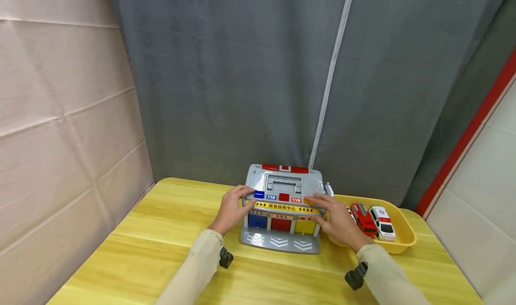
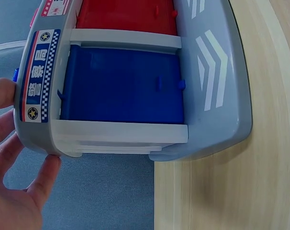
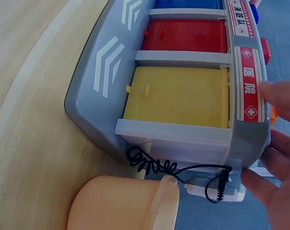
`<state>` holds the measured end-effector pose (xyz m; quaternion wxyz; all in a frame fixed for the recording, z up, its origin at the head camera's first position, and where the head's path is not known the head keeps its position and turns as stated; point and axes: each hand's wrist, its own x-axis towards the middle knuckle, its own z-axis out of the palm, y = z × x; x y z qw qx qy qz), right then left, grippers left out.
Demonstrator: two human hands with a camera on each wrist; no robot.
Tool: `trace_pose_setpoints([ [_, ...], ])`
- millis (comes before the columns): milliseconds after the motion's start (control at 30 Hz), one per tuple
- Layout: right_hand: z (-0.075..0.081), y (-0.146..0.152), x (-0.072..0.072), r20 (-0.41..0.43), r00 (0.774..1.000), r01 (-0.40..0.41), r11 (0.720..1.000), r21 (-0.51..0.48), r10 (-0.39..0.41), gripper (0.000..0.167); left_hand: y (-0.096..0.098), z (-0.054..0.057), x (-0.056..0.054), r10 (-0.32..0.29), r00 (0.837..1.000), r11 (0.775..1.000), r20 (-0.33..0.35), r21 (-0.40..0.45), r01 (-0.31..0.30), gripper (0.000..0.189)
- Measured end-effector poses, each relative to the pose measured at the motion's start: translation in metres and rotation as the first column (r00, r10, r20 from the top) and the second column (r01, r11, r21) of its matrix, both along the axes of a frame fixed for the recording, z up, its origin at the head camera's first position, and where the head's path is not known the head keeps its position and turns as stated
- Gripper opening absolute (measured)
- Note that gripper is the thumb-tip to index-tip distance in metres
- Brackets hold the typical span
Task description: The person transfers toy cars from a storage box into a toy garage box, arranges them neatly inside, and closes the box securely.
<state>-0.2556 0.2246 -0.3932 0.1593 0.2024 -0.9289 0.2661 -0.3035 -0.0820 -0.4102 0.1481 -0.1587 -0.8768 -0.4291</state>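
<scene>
The toy garage (image 1: 282, 208) stands on the tabletop (image 1: 189, 217) between the left grip (image 1: 234, 208) and the right grip (image 1: 341, 222) — each holding a roof end, thumb against fingers. Beside the right grip sits a yellow tub (image 1: 406, 235) — toy cars (image 1: 364, 220) inside.

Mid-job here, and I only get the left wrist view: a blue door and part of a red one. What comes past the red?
Observer: A yellow door, third in the row.

Operator: Good. Where's the right hand?

Observer: It touches the toy at the yellow door's end.

Operator: Anything beside that end?

Observer: A yellow tub, with a red truck and a white car in it.
</scene>
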Motion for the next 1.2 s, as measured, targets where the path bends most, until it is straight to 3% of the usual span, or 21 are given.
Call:
trace_pose_setpoints([
  [333, -0.0018, -0.0011, 0.0020, -0.033, 0.999, -0.009, 0.999, 0.033, 0.011, 0.046, -0.0023, -0.0054, 0.0015, 0.004, 0.999, 1.000, -0.032, -0.001, -0.005, 0.029],
  [667, 0.0008, 0.0000, 0.0026, 0.012, 1.000, 0.017, 0.999, 0.034, -0.018, 0.047, -0.0007, -0.0042, -0.0004, -0.002, 0.999, 1.000, -0.040, 0.008, 0.003, 0.029],
  [1200, 0.0020, 0.0005, 0.0024, 0.013, 1.000, 0.015, 0.999, 0.029, -0.016, 0.048, -0.0006, -0.0044, -0.0012, 0.004, 0.999, 1.000, -0.032, 0.012, -0.004, 0.028],
])
